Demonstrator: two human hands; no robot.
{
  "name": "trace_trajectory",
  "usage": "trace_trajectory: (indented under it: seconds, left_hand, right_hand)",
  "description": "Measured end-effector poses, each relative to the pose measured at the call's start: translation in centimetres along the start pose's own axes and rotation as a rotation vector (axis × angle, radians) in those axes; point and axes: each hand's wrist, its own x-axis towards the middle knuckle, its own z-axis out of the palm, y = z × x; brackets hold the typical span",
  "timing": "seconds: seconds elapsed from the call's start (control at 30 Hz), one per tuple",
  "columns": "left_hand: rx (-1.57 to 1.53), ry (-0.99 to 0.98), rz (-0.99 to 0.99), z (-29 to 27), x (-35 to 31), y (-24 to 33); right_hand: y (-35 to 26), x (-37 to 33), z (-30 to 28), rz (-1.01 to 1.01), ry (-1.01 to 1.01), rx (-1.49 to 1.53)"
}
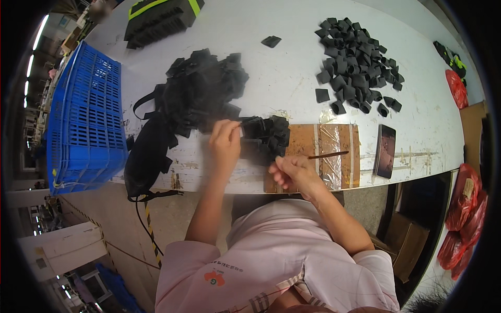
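My left hand (226, 140) is closed, its fingertips at the left edge of a cluster of small black fabric pieces (275, 130). What those fingers pinch, if anything, I cannot make out. My right hand (296, 171) is curled just below the cluster, over a brown board (305, 140). From between its thumb and forefinger a thin dark brown stick (331, 155) points out to the right; its other end is hidden. Beyond my left hand lies a larger heap of black fabric pieces (201, 86). Many small black folded loops (357, 70) are spread at the far right.
A blue plastic crate (86, 122) stands at the table's left. A black bag-like item (148, 156) hangs over the front edge. A phone (385, 151) lies right of the board. A black stack with a yellow-green strap (162, 23) sits far left. Red bags (462, 201) hang at right.
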Motion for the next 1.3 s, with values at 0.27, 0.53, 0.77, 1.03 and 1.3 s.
trace_trajectory:
  seconds: [0.27, 0.53, 0.77, 1.03, 1.3]
  left_hand:
    - [-0.172, -0.132, 0.287, -0.9, -3.5, 5.9]
    - [-1.225, -0.42, -0.983, -1.6, -2.1, 6.7]
    - [-0.86, -0.472, -0.938, -1.2, -2.6, 7.1]
    - [-0.363, -0.264, -0.346, 0.3, -5.1, 9.1]
    - [-1.399, -0.373, -1.075, -0.9, -2.7, 11.6]
  right_hand:
    - [-0.7, 2.7, 0.9, -0.04, 0.016, 0.637]
    - [-0.9, 1.7, 0.0, -0.094, -0.034, 0.626]
    - [0.5, 1.7, -0.6, -0.308, 0.306, -0.325]
    - [-0.2, -1.0, 1.6, -0.865, 0.551, -0.643]
    - [0.5, -3.2, 0.5, -0.79, 0.618, -0.38]
